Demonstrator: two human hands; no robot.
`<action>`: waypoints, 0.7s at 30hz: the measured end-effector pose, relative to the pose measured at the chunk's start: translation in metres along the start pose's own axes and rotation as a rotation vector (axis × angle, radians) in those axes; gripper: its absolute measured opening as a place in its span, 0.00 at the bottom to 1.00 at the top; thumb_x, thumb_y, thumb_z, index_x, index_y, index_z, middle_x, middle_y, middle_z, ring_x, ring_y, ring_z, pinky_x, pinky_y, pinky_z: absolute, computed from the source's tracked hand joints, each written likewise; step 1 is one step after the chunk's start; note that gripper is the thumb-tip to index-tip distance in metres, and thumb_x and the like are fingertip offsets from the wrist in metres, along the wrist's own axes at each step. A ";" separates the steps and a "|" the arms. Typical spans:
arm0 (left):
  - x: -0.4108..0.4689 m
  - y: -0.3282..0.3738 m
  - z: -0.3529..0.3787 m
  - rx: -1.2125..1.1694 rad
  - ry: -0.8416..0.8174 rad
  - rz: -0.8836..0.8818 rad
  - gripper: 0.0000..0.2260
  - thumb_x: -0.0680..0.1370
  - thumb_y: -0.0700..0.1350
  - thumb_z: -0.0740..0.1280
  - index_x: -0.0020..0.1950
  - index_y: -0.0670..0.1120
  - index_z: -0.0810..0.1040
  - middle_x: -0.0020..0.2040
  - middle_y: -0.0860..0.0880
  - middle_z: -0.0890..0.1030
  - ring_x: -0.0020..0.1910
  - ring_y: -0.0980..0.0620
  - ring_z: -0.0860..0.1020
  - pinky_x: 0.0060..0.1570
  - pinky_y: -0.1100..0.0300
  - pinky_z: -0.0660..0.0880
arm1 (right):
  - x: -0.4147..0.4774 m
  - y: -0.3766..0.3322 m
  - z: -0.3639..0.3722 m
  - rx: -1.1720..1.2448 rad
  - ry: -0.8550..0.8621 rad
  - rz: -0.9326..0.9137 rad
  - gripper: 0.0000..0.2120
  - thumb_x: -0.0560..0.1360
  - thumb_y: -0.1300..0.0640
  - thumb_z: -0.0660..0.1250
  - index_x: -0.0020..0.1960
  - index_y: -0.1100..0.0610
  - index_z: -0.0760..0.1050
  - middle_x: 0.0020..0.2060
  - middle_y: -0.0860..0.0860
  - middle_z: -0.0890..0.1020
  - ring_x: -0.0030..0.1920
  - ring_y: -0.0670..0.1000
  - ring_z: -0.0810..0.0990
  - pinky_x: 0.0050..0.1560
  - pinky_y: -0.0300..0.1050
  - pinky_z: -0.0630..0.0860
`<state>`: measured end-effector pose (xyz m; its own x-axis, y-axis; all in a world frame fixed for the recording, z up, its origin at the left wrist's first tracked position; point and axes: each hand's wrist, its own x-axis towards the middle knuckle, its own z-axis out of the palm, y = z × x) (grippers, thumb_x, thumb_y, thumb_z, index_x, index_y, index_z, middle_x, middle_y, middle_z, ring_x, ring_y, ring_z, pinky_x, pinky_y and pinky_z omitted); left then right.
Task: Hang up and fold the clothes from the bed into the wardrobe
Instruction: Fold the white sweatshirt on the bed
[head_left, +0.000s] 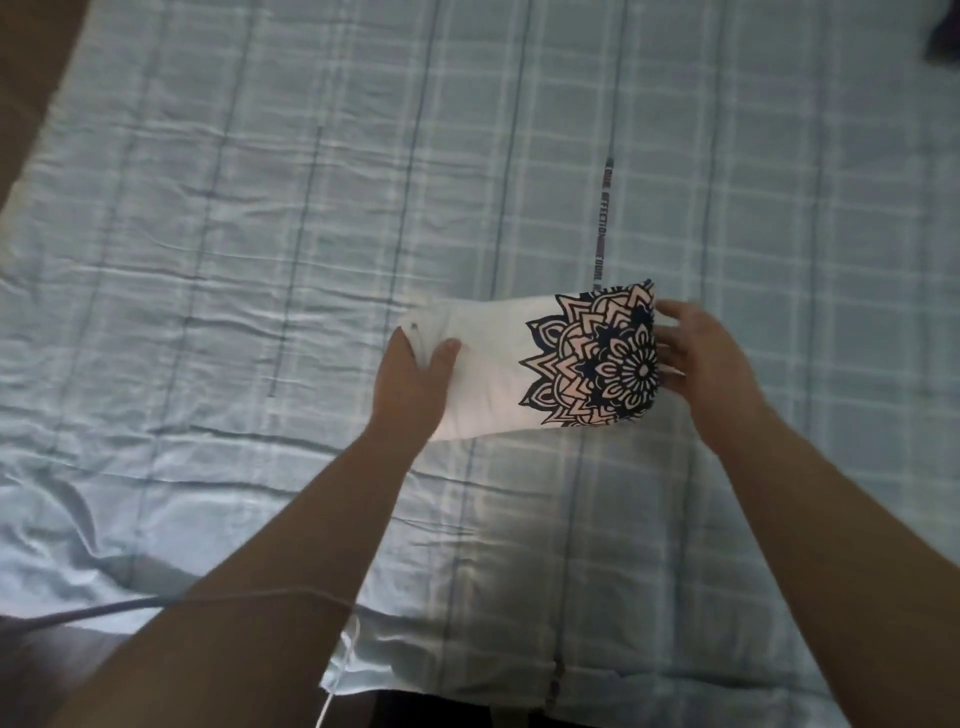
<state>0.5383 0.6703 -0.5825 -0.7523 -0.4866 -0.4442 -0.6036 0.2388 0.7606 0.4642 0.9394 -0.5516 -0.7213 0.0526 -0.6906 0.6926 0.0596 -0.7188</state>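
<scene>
Garment: a folded white garment (488, 374) with a dark mandala print on its right half, lying crosswise over the bed, right of the middle; I cannot tell whether it rests on the sheet.
Left hand: the left hand (413, 382) grasps the garment's left end, thumb on top, fingers hidden beneath.
Right hand: the right hand (701, 364) is at the garment's right edge, its blurred fingers touching the printed end; I cannot tell whether it grips.
Bed: the bed (260, 234) has a wrinkled pale blue checked sheet.
Near left: a thin cable (104, 608) crosses the bed's near edge.
</scene>
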 end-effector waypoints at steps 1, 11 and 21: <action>-0.003 0.002 0.007 0.037 0.055 0.002 0.17 0.79 0.53 0.67 0.64 0.47 0.72 0.52 0.53 0.78 0.52 0.49 0.78 0.51 0.57 0.72 | -0.006 0.013 0.002 -0.137 0.042 -0.111 0.18 0.81 0.45 0.57 0.65 0.52 0.73 0.50 0.46 0.82 0.47 0.46 0.81 0.43 0.39 0.76; 0.009 0.013 0.027 0.405 0.101 -0.126 0.20 0.82 0.63 0.53 0.61 0.48 0.71 0.43 0.52 0.74 0.43 0.46 0.73 0.43 0.53 0.68 | 0.007 0.066 0.029 -0.823 0.349 -0.119 0.18 0.83 0.43 0.48 0.50 0.57 0.65 0.36 0.49 0.72 0.39 0.58 0.73 0.40 0.49 0.67; 0.019 0.016 0.029 0.341 0.094 -0.247 0.24 0.78 0.68 0.54 0.53 0.49 0.73 0.42 0.53 0.76 0.46 0.46 0.77 0.45 0.53 0.70 | 0.014 0.061 0.033 -0.830 0.375 -0.075 0.17 0.82 0.43 0.48 0.49 0.55 0.66 0.36 0.49 0.73 0.40 0.58 0.74 0.41 0.49 0.68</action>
<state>0.5064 0.6896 -0.5928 -0.5561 -0.6347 -0.5365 -0.8274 0.3617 0.4296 0.4964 0.9111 -0.6079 -0.8188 0.3311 -0.4689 0.5235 0.7659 -0.3732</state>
